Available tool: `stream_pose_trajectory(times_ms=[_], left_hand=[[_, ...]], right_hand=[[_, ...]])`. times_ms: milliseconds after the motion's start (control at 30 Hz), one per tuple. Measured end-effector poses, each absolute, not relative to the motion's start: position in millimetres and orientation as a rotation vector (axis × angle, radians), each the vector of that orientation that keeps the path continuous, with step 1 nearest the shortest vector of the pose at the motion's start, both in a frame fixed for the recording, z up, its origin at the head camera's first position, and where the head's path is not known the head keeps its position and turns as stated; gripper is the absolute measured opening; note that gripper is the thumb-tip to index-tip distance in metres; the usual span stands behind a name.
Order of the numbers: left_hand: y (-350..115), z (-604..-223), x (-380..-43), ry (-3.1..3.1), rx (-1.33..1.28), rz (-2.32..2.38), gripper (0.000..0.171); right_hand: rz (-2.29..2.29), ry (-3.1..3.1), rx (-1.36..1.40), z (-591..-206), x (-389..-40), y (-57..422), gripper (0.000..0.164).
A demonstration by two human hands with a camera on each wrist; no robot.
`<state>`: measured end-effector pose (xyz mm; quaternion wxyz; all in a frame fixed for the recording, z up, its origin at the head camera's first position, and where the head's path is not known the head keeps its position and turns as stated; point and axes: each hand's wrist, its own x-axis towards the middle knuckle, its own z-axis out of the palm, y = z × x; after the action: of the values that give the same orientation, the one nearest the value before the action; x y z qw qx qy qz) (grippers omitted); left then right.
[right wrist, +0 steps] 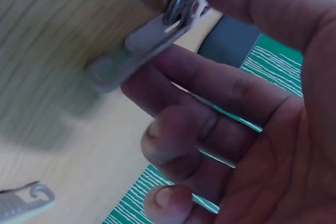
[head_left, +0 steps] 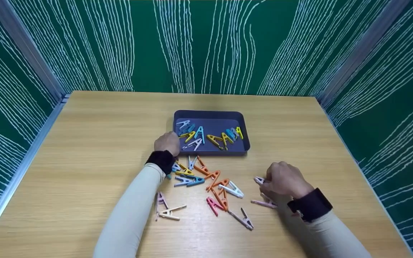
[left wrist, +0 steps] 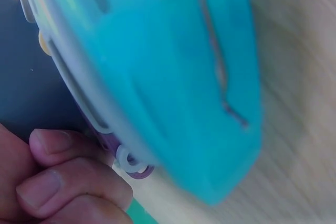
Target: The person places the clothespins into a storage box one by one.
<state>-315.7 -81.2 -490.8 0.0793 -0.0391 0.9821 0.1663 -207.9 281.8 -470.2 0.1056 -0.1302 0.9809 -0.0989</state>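
Observation:
My right hand (head_left: 285,179) pinches a pale pinkish clothespin (right wrist: 152,40) between thumb and forefinger, low over the table right of the pile. Under its wrist lies a pink clothespin (head_left: 265,204). Beside the dark tray (head_left: 224,153), my left hand (head_left: 168,142) has its fingers curled and grips the left edge; the thumb's tip is hidden. Close to the left wrist camera looms a blurred teal clothespin (left wrist: 184,77). Yellow, blue and pale clothespins lie inside the tray in two loose groups.
In front of the tray several clothespins are strewn, among them an orange one (head_left: 202,166), a white one (head_left: 232,189) and a cream one (head_left: 169,214). Green walls (head_left: 145,46) with white wavy lines stand behind and beside the wooden table (head_left: 113,118).

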Motion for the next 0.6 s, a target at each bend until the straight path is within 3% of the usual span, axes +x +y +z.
stream_pose_trajectory(times_ms=[133,600], left_hand=[[-81,-490,-314,2.947,-0.122,0.517,0.030],[-80,-493,-318,2.932,-0.122,0.503,0.028]], right_hand=[[-0.257,2.883,-0.403,-469,-206,285,0.024],[-0.429,2.965,-0.403,-462,-215,269,0.024]])
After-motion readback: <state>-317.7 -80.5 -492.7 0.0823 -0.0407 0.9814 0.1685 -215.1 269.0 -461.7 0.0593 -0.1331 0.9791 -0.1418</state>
